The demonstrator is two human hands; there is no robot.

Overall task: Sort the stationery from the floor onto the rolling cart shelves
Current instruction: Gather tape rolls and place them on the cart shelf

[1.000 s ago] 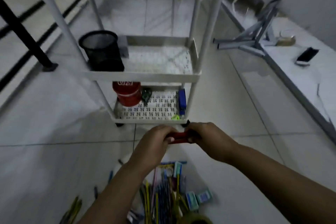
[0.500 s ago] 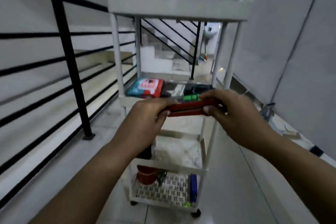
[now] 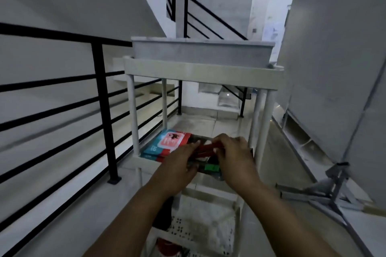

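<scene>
Far left: black metal stair railing, apart from the work. Next, white plastic rolling cart, its upper shelf carrying a blue-and-red flat packet at the left end. Just right of that packet, left hand pinching one end of a slim red stationery item; right hand curled round the other end. Both grips closed on that item, held low over the same shelf, above dark flat things and a small green piece. Exact kind of red item: too blurred to tell. Step in hand, judging by this: placing onto the shelf. Next move: lower beside the packet, release both ends, return to the floor. Far right: grey folded metal stand on the floor.
</scene>
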